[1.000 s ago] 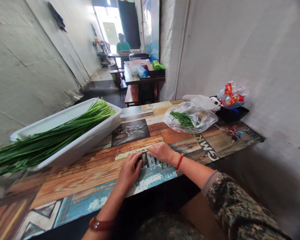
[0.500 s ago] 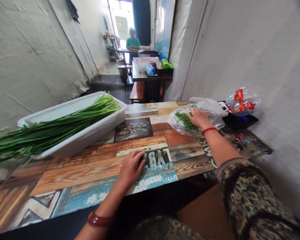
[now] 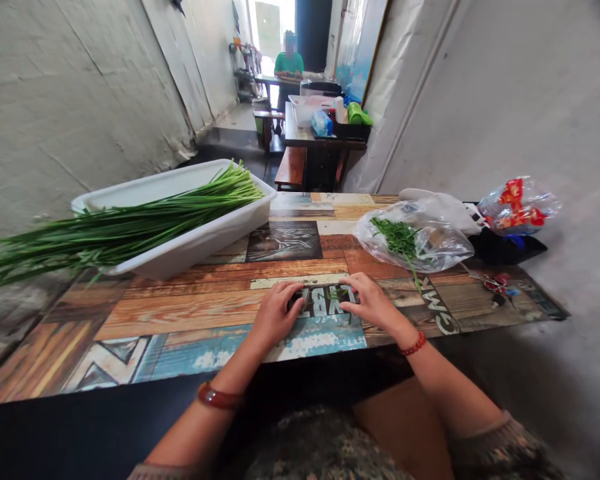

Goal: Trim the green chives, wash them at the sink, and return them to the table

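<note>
My left hand [image 3: 279,312] rests on the patterned wooden table [image 3: 175,313] with its fingers and thumb apart, holding nothing. Facing it, my right hand [image 3: 370,301] is low over the table top, fingers spread and empty. Between the two hands lie a few small green scraps [image 3: 338,293]. Beyond my right hand, a clear plastic bag [image 3: 445,243] lies with a heap of green leaf trimmings [image 3: 397,235] on it, one strand trailing onto the table. Long garlic chives [image 3: 180,220] fill the white tub [image 3: 215,247] at the left, their dark ends hanging over its near left side.
A red-printed clear package [image 3: 520,207] and a dark cloth-like item [image 3: 505,247] sit at the table's right end, near scissors [image 3: 497,285]. White walls flank both sides. Further off stand a second table [image 3: 300,137], a bench [image 3: 291,167] and a seated person [image 3: 289,65] in green.
My right hand has left the trimmings on the plastic bag and come back toward my left hand. The left hand stays at about the same spot. The whole view has shifted slightly.
</note>
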Action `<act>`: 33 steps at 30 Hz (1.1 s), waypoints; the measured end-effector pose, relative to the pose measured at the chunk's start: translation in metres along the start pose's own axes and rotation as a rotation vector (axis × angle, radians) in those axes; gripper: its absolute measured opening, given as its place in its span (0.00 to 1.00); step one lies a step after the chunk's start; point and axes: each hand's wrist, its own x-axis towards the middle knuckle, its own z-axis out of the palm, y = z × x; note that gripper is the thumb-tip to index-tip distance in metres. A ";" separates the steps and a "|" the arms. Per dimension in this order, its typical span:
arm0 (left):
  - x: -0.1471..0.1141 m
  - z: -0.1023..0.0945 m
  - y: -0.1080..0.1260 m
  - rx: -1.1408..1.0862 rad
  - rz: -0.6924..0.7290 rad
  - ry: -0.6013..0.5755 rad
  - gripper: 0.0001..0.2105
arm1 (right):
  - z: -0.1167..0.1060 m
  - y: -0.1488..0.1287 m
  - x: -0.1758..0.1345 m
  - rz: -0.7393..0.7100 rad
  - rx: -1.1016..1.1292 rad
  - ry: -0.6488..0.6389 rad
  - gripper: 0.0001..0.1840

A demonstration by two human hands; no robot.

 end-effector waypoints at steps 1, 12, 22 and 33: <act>-0.001 0.000 0.000 -0.010 -0.004 0.007 0.13 | 0.006 -0.006 0.002 -0.005 0.000 0.002 0.25; -0.007 -0.002 -0.001 -0.021 -0.011 0.043 0.13 | 0.030 -0.042 0.022 -0.106 -0.141 -0.060 0.10; -0.003 -0.003 -0.003 0.027 0.001 0.018 0.12 | -0.101 0.043 0.059 0.109 -0.253 0.565 0.10; -0.001 -0.001 -0.005 0.005 -0.005 0.014 0.12 | -0.012 0.001 0.026 0.041 -0.031 -0.042 0.07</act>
